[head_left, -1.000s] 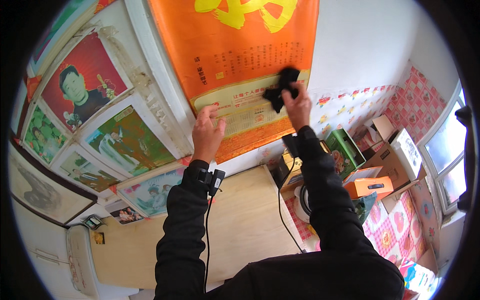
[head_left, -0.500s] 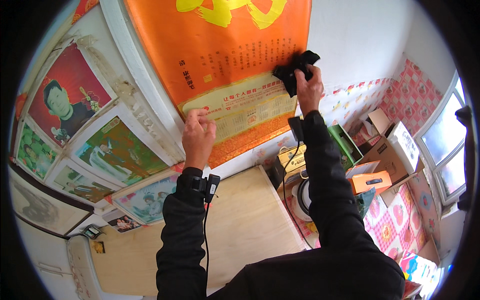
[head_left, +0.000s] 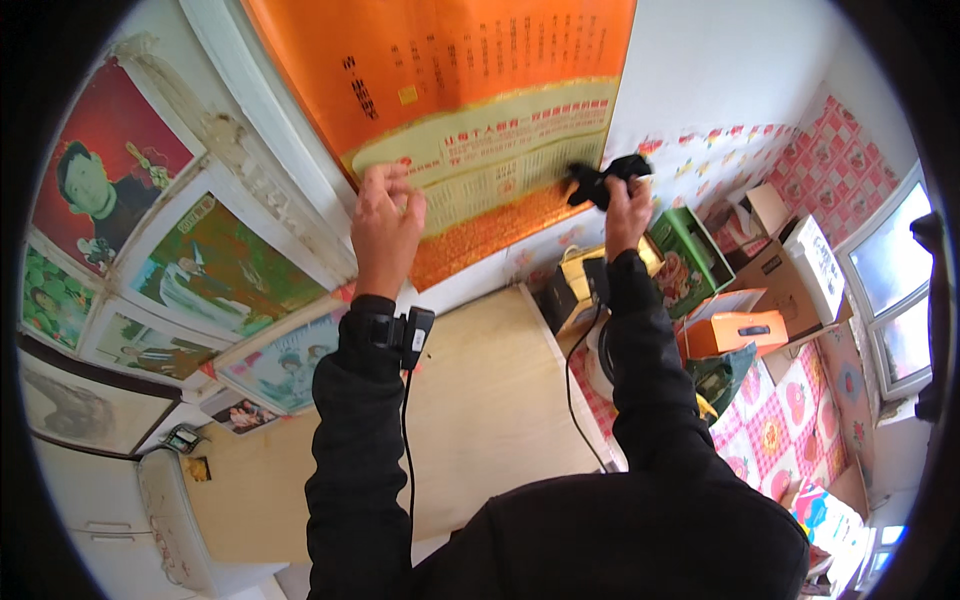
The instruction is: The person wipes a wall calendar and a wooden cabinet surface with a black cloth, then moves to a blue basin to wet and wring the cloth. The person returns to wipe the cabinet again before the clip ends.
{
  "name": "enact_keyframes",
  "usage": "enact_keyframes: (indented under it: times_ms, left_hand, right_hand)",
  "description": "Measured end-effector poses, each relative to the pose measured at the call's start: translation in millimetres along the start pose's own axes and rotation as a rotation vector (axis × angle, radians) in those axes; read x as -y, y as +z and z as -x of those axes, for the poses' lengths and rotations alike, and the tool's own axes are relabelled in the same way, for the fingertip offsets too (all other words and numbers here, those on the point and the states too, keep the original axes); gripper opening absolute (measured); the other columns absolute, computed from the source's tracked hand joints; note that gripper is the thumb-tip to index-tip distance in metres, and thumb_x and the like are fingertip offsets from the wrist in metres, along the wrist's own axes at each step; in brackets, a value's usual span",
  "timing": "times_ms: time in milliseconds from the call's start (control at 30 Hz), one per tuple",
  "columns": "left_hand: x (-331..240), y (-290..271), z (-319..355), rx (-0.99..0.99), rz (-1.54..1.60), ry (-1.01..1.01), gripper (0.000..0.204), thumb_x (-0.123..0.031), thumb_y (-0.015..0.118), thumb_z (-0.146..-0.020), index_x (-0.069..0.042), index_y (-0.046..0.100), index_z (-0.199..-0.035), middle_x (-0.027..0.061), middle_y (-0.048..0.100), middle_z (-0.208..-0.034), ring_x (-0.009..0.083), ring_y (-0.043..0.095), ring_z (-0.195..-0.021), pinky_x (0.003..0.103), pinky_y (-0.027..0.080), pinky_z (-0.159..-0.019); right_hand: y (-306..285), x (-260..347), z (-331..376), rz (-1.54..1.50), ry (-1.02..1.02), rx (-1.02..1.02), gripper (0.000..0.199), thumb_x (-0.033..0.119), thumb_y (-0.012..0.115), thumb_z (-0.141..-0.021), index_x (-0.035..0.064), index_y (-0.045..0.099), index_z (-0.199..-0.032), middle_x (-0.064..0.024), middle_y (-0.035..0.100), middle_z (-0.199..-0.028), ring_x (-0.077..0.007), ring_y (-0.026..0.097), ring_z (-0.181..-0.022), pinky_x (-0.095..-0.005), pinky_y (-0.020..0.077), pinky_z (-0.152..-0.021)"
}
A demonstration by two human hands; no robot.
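Note:
An orange wall scroll [head_left: 450, 50] with a pale printed calendar band [head_left: 480, 150] hangs on the wall in front of me. At its lower left edge is my left hand [head_left: 388, 225], its fingers bent and apart against the surface. My right hand [head_left: 627, 212] is closed on a bunched black cloth [head_left: 606, 182], held over the scroll's lower right corner. Part of the cloth lies across the calendar band's right end; the rest sticks out past the scroll's edge. Both my wrists wear black bands with small devices and cables.
Below the scroll is a pale wooden board [head_left: 480, 400]. Framed pictures [head_left: 225, 265] line the wall at left. On the right, a green crate [head_left: 690, 262], an orange box [head_left: 735, 333] and cardboard boxes [head_left: 780, 275] crowd a patterned cloth beside a window [head_left: 885, 290].
My right hand has moved the black cloth down the scroll's right edge to its lower corner. The left hand stays by the left edge. The view has shifted slightly.

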State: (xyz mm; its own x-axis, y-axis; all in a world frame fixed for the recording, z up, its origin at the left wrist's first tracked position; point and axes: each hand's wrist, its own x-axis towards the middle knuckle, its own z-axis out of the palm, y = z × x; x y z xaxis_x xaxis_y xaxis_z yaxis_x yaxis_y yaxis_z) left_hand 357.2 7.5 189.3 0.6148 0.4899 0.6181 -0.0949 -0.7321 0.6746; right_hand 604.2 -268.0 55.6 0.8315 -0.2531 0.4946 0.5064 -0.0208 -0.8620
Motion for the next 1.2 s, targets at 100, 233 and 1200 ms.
enact_keyframes:
  times_ms: [100,233,1200]
  left_hand:
    - [0.5,-0.7,0.5,0.021,-0.045,-0.041,0.035,-0.012,0.071,-0.091,-0.007,0.062,-0.124,0.0113,0.073,-0.110,0.0272,0.073,-0.103,0.039,0.059,-0.092]
    - [-1.7,-1.6,-0.1,0.037,-0.047,-0.075,0.036,-0.011,0.070,-0.090,-0.008,0.063,-0.125,0.0113,0.073,-0.110,0.0268,0.072,-0.101,0.041,0.058,-0.092]
    - [10.0,0.7,1.1,0.021,-0.084,0.003,0.033,-0.011,0.073,-0.089,-0.008,0.064,-0.121,0.0110,0.072,-0.112,0.0283,0.074,-0.101,0.041,0.059,-0.090]
  right_hand:
    - [6.5,0.4,-7.5,-0.136,0.087,-0.130,0.041,0.025,0.077,-0.095,-0.0089,0.066,-0.115,-0.0225,0.073,-0.111,-0.0303,0.070,-0.098,-0.0405,0.0559,-0.090]
    - [34.5,-35.7,26.2,0.088,0.285,-0.001,0.058,0.030,0.083,-0.093,-0.0105,0.063,-0.130,-0.0185,0.071,-0.110,-0.0224,0.073,-0.086,-0.0341,0.0634,-0.058]
    - [83.6,49.7,155.7,-0.062,-0.114,0.403,0.036,0.020,0.083,-0.096,-0.0005,0.068,-0.121,-0.0162,0.072,-0.101,-0.0242,0.067,-0.091,-0.0355,0.0555,-0.083]
